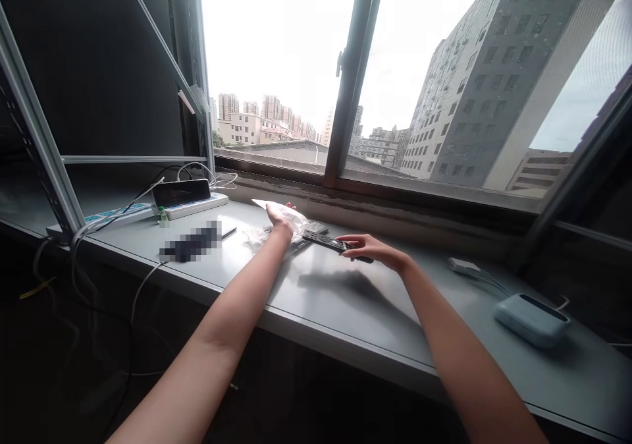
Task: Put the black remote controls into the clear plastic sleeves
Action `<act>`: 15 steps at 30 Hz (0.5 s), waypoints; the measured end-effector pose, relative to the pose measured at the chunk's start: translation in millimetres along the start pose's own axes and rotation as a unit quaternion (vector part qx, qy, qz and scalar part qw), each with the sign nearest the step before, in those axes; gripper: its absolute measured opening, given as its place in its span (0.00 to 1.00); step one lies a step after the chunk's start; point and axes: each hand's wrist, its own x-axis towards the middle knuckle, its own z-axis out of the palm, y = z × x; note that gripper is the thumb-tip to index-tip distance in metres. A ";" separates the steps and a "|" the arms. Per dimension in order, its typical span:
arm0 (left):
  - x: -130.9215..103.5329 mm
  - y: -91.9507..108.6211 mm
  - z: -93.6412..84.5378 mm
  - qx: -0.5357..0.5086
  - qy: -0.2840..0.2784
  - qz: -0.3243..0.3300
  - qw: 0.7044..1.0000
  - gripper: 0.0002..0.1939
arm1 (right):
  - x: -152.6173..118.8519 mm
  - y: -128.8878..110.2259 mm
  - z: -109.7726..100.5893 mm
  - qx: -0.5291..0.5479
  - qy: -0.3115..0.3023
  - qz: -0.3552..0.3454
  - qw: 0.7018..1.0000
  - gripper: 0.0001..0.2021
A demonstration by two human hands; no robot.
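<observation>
A black remote control is held in my right hand, its fingers closed round the near end, above the grey table. The far end of the remote points left, toward my left hand. That hand is at a white, crumpled sheet or bag, with its fingers wrapped round part of it. Clear plastic wrapping lies beneath and beside my left wrist. A dark flat item behind the remote is partly hidden.
A light blue device and a white charger sit at the right. On the left are a phone, power strips, a small green bottle, cables and a metal shelf frame.
</observation>
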 end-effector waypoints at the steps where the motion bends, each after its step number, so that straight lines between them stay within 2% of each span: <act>1: 0.7 -0.5 0.1 -0.005 0.024 0.016 1.000 0.44 | -0.4 -0.6 0.1 -0.004 0.000 0.000 1.000 0.28; 7: -5.2 -3.9 9.3 -0.004 0.009 -0.022 1.000 0.36 | 4.2 1.5 5.3 -0.002 0.019 -0.013 1.000 0.28; 10: -15.0 -5.8 19.2 -0.021 0.010 -0.006 1.000 0.34 | 9.7 5.0 9.6 0.014 0.056 -0.015 0.998 0.29; 15: -24.7 -13.6 32.3 -0.011 -0.041 -0.025 0.999 0.33 | 16.5 7.3 16.1 0.047 0.122 -0.039 0.991 0.26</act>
